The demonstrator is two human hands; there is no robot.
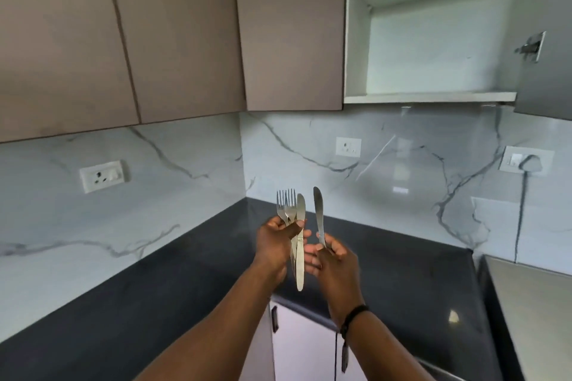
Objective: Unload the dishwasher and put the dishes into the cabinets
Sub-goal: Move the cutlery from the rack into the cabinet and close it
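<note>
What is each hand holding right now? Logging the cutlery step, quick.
Left hand: closed, gripping a bundle of forks and a knife.
Right hand: closed, pinching a single knife by its handle, blade up.

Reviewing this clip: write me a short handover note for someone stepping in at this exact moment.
Left hand grips a bundle of forks and one knife, held upright.
Right hand pinches a second knife by its handle, blade up.
Both are above the dark countertop in the corner.
The open cabinet at upper right shows bare shelves.
Done: cutlery is in hand.
Left: stow it. The dishwasher is out of view.
</note>
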